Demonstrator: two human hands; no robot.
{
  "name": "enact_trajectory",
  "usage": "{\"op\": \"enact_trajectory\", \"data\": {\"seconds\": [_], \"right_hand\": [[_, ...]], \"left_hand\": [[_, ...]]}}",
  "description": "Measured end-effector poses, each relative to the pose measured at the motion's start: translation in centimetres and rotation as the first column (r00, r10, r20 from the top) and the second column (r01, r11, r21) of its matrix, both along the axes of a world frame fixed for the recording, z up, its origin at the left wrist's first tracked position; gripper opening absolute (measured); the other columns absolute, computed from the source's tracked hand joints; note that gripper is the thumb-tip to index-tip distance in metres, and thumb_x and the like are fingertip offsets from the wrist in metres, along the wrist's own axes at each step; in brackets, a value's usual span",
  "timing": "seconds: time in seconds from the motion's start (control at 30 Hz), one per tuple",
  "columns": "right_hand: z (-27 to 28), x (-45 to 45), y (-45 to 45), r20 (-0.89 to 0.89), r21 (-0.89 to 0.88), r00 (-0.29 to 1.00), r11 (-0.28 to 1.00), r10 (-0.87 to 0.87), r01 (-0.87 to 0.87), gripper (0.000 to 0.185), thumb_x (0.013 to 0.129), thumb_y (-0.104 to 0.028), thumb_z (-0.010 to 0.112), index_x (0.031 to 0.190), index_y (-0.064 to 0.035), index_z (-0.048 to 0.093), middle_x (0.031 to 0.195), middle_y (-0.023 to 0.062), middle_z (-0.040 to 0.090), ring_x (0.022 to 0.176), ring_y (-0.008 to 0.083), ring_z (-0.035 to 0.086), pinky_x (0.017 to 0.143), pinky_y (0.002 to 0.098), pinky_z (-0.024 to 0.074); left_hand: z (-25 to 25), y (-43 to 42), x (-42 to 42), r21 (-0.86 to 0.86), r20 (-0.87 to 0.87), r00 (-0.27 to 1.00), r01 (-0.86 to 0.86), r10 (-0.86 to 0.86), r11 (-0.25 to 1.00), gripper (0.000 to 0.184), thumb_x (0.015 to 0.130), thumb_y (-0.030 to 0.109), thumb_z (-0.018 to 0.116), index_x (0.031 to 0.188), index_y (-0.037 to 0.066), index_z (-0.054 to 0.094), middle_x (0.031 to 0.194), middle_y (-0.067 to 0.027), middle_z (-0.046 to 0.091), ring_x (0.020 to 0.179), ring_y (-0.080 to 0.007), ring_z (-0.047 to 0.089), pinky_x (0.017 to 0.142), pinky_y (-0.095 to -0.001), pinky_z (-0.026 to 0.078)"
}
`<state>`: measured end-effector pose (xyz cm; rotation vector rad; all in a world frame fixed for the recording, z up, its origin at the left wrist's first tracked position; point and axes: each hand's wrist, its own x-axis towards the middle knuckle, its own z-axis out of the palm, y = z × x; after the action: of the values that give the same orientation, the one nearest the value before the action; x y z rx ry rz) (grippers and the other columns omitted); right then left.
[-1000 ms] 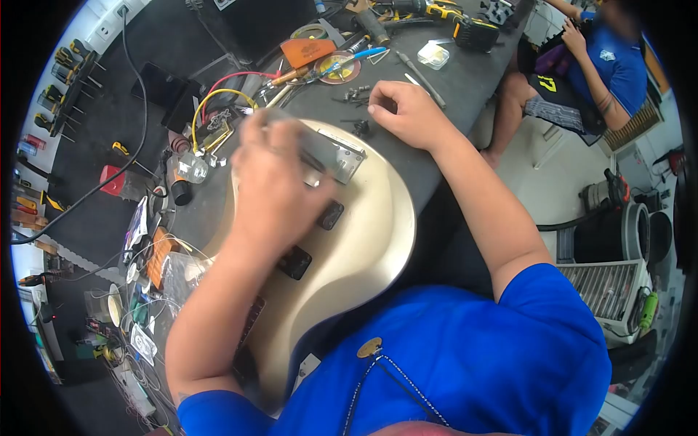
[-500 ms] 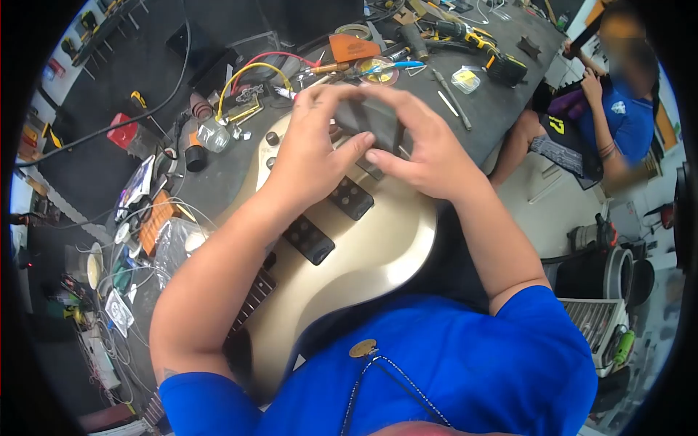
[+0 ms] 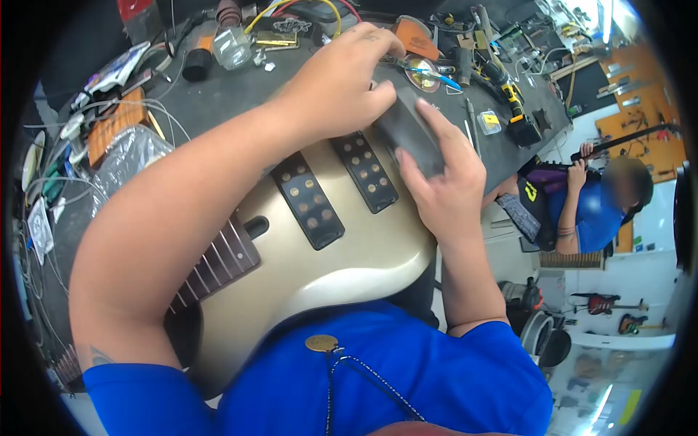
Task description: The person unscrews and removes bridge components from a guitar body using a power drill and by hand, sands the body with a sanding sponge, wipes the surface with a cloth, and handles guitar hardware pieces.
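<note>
A champagne-gold bass guitar body (image 3: 283, 269) lies across my lap and the bench edge. Two black pickups show on it, the neck pickup (image 3: 309, 202) and the bridge pickup (image 3: 366, 171), both with round metal pole pieces. My right hand (image 3: 452, 178) grips a dark grey, flat rectangular piece (image 3: 411, 127) between thumb and fingers, over the guitar's far end. My left hand (image 3: 345, 83) is bent above the guitar's far edge. Its thumb lies close to the piece's corner; its fingers curl apart from the thumb, with nothing visible between them.
On the dark bench (image 3: 218, 102) lie a yellow drill (image 3: 509, 102), an orange holder (image 3: 416, 38), cables, a clear jar (image 3: 233, 48) and a plastic bag (image 3: 134, 163). At right a seated person (image 3: 600, 203) in blue holds another guitar. Guitars hang beyond.
My view has turned, shifting the guitar left and down. Both hands framed the dark piece before; now my left hand has moved off it while my right hand keeps its grip.
</note>
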<state>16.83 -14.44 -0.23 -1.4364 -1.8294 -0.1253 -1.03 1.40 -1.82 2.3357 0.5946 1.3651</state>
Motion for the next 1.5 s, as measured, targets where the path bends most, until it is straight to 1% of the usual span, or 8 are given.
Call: {"op": "enact_trajectory", "data": {"seconds": [0.1, 0.23, 0.27, 0.4, 0.77, 1.0, 1.3, 1.5], "right_hand": [[0.5, -0.2, 0.2, 0.045, -0.088, 0.999, 0.996, -0.022, 0.026, 0.067, 0.082, -0.005, 0.089, 0.147, -0.0037, 0.071, 0.109, 0.0194, 0.078, 0.094, 0.033, 0.077, 0.086, 0.0395, 0.0602], [-0.1, 1.1, -1.5, 0.076, -0.031, 0.996, 0.999, 0.038, -0.036, 0.069, 0.084, -0.004, 0.087, 0.151, -0.0037, 0.069, 0.104, 0.0189, 0.078, 0.089, 0.0318, 0.074, 0.085, 0.0381, 0.0591], [0.0, 0.8, -1.2, 0.076, -0.033, 0.997, 0.999, 0.031, -0.028, 0.069, 0.084, -0.004, 0.087, 0.151, -0.0038, 0.069, 0.104, 0.019, 0.078, 0.089, 0.0318, 0.075, 0.085, 0.0381, 0.0591], [0.1, 0.2, -0.3, 0.123, -0.025, 0.992, 0.999, -0.018, 0.021, 0.068, 0.086, -0.007, 0.088, 0.151, -0.0039, 0.069, 0.106, 0.0194, 0.079, 0.092, 0.0326, 0.076, 0.086, 0.0378, 0.0592], [0.1, -0.4, -0.3, 0.183, 0.0, 0.983, 1.0, -0.031, 0.031, 0.068, 0.085, -0.005, 0.09, 0.15, -0.0029, 0.069, 0.108, 0.0199, 0.079, 0.093, 0.0328, 0.076, 0.086, 0.0384, 0.0601], [0.1, -0.7, 1.2, 0.128, -0.02, 0.991, 1.0, -0.021, 0.024, 0.067, 0.086, -0.005, 0.089, 0.15, -0.0021, 0.069, 0.108, 0.0203, 0.079, 0.092, 0.032, 0.077, 0.087, 0.0379, 0.0604], [-0.1, -0.1, 0.2, 0.14, -0.022, 0.99, 1.0, -0.019, 0.022, 0.067, 0.086, -0.005, 0.088, 0.151, -0.0027, 0.069, 0.105, 0.0182, 0.077, 0.086, 0.0297, 0.074, 0.081, 0.0375, 0.0592], [0.3, 0.6, -1.5, 0.155, -0.014, 0.987, 0.999, 0.033, -0.031, 0.068, 0.086, -0.003, 0.088, 0.151, -0.0022, 0.068, 0.104, 0.0197, 0.077, 0.089, 0.0319, 0.075, 0.083, 0.0388, 0.0598]], "left_hand": [[-0.8, 0.5, 0.3, -0.004, 0.069, 0.997, -0.025, 0.025, 1.0, 0.039, 0.089, 0.012, 0.068, 0.126, -0.001, 0.07, 0.127, -0.0217, 0.069, 0.118, -0.042, 0.069, 0.103, -0.0485, 0.057], [0.8, 0.2, -0.8, -0.267, 0.074, 0.995, -0.047, 0.069, 0.963, 0.035, 0.091, 0.007, 0.064, 0.124, -0.005, 0.067, 0.126, -0.0277, 0.068, 0.119, -0.0424, 0.068, 0.106, -0.0473, 0.054], [0.4, 0.4, -0.5, -0.224, 0.144, 0.986, -0.048, 0.082, 0.973, 0.032, 0.09, 0.006, 0.064, 0.119, -0.006, 0.068, 0.121, -0.0271, 0.069, 0.116, -0.0425, 0.068, 0.105, -0.0469, 0.054], [1.0, -0.2, -0.7, -0.347, 0.125, 0.987, -0.054, 0.104, 0.936, 0.029, 0.09, 0.006, 0.064, 0.117, -0.006, 0.068, 0.12, -0.0273, 0.069, 0.116, -0.0434, 0.068, 0.104, -0.0456, 0.054], [0.8, 0.0, -0.9, -0.334, 0.118, 0.987, -0.059, 0.104, 0.941, 0.031, 0.09, 0.007, 0.063, 0.118, -0.006, 0.068, 0.123, -0.0288, 0.068, 0.121, -0.0455, 0.066, 0.108, -0.0471, 0.052], [1.2, -0.3, -0.9, -0.267, 0.107, 0.985, -0.101, 0.134, 0.958, 0.031, 0.089, 0.008, 0.064, 0.116, -0.007, 0.068, 0.123, -0.0289, 0.068, 0.124, -0.0451, 0.065, 0.111, -0.0474, 0.051], [0.4, 0.5, -0.5, -0.316, 0.118, 0.987, -0.064, 0.107, 0.947, 0.03, 0.088, 0.007, 0.063, 0.114, -0.005, 0.068, 0.119, -0.0287, 0.068, 0.12, -0.0451, 0.065, 0.107, -0.0472, 0.052], [-0.7, 1.7, 0.0, -0.219, 0.091, 0.98, -0.152, 0.176, 0.964, 0.035, 0.09, 0.015, 0.066, 0.121, -0.002, 0.071, 0.125, -0.0231, 0.071, 0.125, -0.0411, 0.066, 0.11, -0.0479, 0.052]]}}
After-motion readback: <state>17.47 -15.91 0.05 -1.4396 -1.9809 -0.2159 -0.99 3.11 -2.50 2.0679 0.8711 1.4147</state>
